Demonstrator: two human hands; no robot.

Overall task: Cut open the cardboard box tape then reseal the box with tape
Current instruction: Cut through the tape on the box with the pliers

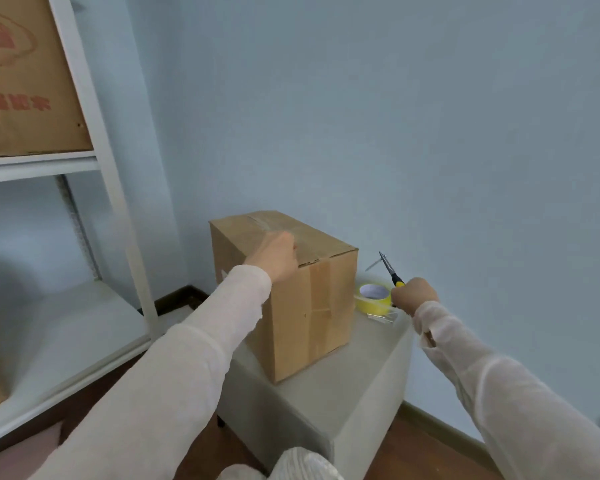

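Observation:
A brown cardboard box (312, 306) stands on a grey upholstered stool (343, 403), its top seam covered with clear tape. My left hand (274, 256) rests on the box's top near the front left edge; its fingers are hidden behind the hand. Right of the box, my right hand (414, 294) grips the yellow-and-black handle of a utility knife (388, 268), blade pointing up and away. A yellow tape roll (373, 299) lies on the stool just left of that hand, beside the box.
A white metal shelf rack (118, 209) stands to the left, with a large printed carton (25, 74) on its upper shelf. Pale blue walls close the corner behind the stool. Dark wooden floor (426, 448) surrounds the stool.

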